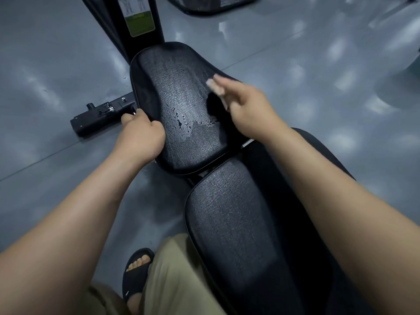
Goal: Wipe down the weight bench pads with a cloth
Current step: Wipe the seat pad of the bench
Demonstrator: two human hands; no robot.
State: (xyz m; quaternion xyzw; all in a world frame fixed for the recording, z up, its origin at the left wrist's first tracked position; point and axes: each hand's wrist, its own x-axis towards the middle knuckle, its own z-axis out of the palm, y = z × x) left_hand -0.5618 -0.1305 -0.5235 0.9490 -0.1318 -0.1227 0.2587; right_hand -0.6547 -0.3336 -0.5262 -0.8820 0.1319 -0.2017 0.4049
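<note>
Black frame foot (100, 117) on the grey floor (45, 64) at 9 o'clock; left hand (141, 130) clamped on the seat pad's left edge, fingers curled under the rim; seat pad (181, 92) at centre running to 12 o'clock, textured black vinyl, cracked and flaking mid-way, sheen with droplets (181, 123) that looks wet; back pad (229, 223) butts up at 5 o'clock; right hand (247, 105) over the seat pad's right edge at 2 o'clock, blurred, fingers look straight and together; a pale strip under them may be the cloth, cannot tell if pinched; vinyl likely slick when damp over soft foam, worn skin fragile, so flat palm and light pressure; brace by the rim, not the cracked patch.
</note>
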